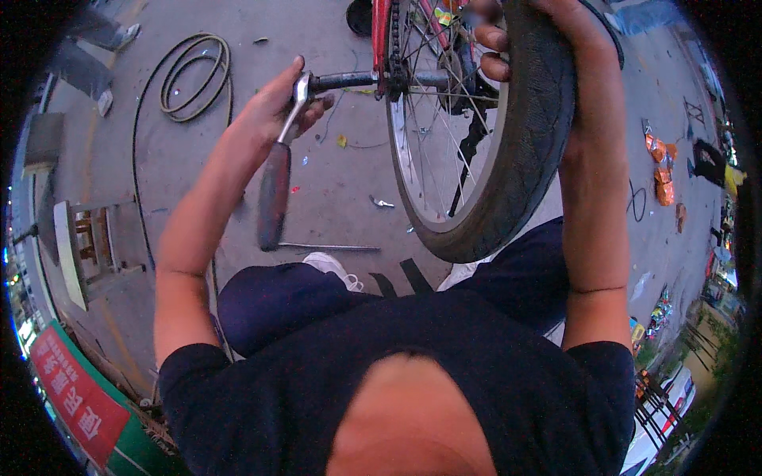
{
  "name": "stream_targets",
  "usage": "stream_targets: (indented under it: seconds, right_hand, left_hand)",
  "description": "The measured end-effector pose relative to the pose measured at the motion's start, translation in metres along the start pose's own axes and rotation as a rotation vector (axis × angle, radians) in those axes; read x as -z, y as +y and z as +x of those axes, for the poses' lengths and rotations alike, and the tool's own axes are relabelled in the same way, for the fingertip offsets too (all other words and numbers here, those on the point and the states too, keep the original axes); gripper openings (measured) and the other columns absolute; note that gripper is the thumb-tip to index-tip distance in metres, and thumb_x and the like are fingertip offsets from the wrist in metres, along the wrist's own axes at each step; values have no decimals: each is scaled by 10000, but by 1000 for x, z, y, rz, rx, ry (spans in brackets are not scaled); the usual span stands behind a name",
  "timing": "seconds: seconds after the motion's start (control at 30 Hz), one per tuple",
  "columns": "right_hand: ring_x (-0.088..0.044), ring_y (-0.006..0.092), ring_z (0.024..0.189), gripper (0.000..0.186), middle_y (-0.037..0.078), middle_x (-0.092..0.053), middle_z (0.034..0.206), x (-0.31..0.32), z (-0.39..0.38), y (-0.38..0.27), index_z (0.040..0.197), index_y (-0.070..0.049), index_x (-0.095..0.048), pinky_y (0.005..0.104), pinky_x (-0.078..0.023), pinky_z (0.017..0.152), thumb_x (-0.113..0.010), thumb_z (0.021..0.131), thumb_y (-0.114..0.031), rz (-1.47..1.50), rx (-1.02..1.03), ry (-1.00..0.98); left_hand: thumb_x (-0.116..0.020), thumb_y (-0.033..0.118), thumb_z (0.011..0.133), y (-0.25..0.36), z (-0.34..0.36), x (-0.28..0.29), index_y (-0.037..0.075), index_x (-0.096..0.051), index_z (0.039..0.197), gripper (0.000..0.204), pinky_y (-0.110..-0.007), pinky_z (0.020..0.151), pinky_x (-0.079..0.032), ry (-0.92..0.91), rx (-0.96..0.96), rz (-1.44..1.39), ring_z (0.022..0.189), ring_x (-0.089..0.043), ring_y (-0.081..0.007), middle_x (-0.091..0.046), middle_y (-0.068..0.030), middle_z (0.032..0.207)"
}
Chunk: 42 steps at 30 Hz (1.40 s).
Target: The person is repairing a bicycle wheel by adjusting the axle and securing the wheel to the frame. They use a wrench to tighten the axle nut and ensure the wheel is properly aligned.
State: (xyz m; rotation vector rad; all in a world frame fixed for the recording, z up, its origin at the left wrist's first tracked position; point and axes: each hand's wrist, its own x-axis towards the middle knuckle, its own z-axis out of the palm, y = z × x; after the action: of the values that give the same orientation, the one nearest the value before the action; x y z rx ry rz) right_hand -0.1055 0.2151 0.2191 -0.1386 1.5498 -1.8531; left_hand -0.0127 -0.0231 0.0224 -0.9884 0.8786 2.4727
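The ratchet wrench (275, 190) is hanging before the person, on the left of the bicycle wheel (496, 222), and the left hand (274, 103) is the nearer one. Its fingers are bending around the wrench's head, with the thumb lying upward beside it — how strongly they are pressing, one cannot tell. From these fingers the dark socket bar (343, 80) is running to the right, nearly level, and its long axis is pointing straight along the hub (430, 78). The handle is pointing down toward the person's legs, almost square to the bar; this right angle seems to matter most. The right hand (556, 11), well apart from the wrench, is reaching over the tyre (541, 111) — its fingers are curling around to the spoke side.
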Motion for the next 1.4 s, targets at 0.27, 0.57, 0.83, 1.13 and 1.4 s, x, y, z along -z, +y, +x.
stream_targets:
  seconds: [0.27,0.57,0.83,1.13,1.4]
  right_hand:
    - [-524,155,505,290,69,-543,649,-6,-1,-8,837,-24,-544,263,-454,496,-548,832,-314,28,-70,-1]
    - [-537,161,515,303,72,-555,654,2,1,-7,839,-20,-557,279,-465,507,-567,821,-322,-5,-40,-11]
    - [-513,132,708,413,112,-542,912,21,16,21,1113,30,-492,242,-448,556,-553,866,-296,46,186,-175]
    - [-506,129,670,395,116,-539,873,17,12,14,1063,50,-486,256,-452,499,-556,854,-278,-77,98,-83]
    - [-540,150,494,364,68,-548,662,-3,13,17,907,-2,-527,252,-457,479,-601,802,-344,-54,167,-79]
  left_hand:
    - [-442,556,879,20,-11,-22,42,-514,899,520,-224,368,-367,235,113,450,437,-446,-98,-516,-41,640]
    - [-735,147,735,-42,42,28,49,-434,1088,474,-266,538,-474,298,-1205,1154,674,-594,-151,-563,-57,773]
    - [-513,359,887,-46,46,25,49,-535,1074,363,-370,883,-412,-81,-579,-203,968,-542,-184,-556,-64,912]
    - [-539,374,854,-82,141,123,92,-572,921,292,-356,570,-476,177,420,77,659,-564,-248,-574,-124,810]
    - [-570,307,838,112,170,101,60,-572,848,247,-327,627,-497,45,-387,570,708,-613,-209,-641,-118,823]
